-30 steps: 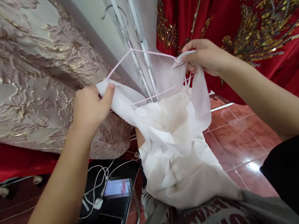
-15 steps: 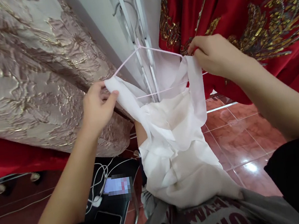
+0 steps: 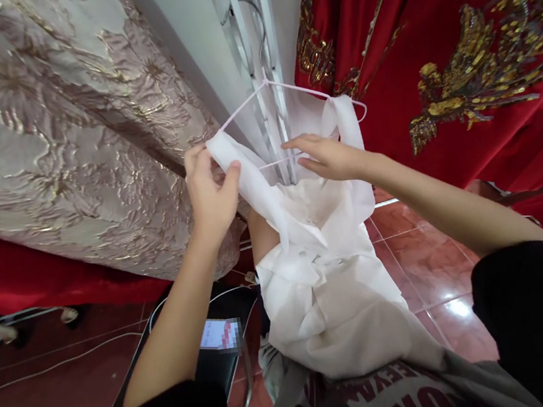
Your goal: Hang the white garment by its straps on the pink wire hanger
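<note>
A white garment [image 3: 324, 257] hangs from a thin pink wire hanger [image 3: 286, 90] hooked on a white vertical rail [image 3: 259, 43]. My left hand [image 3: 209, 189] pinches the garment's left strap near the hanger's left end. My right hand [image 3: 325, 155] is at the middle with its fingers stretched out flat over the hanger's lower bar, holding nothing. The garment's right strap lies over the hanger's right shoulder. The lower part of the garment drapes down onto my lap.
A pink and gold brocade gown [image 3: 48, 127] hangs to the left, a red gown with gold sequins [image 3: 457, 49] to the right. Below left stands a dark chair [image 3: 228, 364] with a phone [image 3: 217, 336] on it. Cables cross the red tiled floor [image 3: 420, 256].
My right hand has let go of the right strap, which now sits on the hanger, and moved left to the middle. My left hand has risen with the left strap.
</note>
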### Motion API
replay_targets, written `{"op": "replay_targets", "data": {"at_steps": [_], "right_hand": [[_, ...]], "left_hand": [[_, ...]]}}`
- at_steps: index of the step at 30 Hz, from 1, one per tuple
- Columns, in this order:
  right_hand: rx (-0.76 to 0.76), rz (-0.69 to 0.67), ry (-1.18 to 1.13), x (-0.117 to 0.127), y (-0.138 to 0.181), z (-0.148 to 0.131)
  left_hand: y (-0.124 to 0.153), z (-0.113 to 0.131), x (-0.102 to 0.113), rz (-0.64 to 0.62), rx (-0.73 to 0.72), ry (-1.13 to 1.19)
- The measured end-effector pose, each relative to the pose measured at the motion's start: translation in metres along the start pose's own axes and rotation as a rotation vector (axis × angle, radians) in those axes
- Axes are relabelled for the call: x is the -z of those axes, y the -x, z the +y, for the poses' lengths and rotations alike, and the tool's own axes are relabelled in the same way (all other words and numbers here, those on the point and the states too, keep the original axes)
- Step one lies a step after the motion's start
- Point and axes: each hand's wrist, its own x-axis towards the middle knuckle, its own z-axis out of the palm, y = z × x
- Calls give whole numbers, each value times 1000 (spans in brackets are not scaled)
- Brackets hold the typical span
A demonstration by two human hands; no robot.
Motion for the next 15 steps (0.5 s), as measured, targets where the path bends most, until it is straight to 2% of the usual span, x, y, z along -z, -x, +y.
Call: {"op": "replay_targets", "data": {"at_steps": [3, 6, 8, 10, 12, 15], "right_hand": [[-67, 33, 31, -32, 4, 3], [-140, 233, 87, -55, 12, -7], [-163, 358, 138, -66, 18, -14], [-170, 428, 178, -74, 22, -17], [-164, 446, 180, -78, 24, -16], [-162, 453, 162, -81, 26, -13]], "left_hand": [[8, 11, -3, 10, 18, -139], [30, 17, -9, 147, 13, -144], [49, 17, -15, 262, 59, -121], [65, 16, -23, 319, 127, -101], [71, 14, -30, 306, 182, -79], [65, 12, -38, 238, 234, -51]]}}
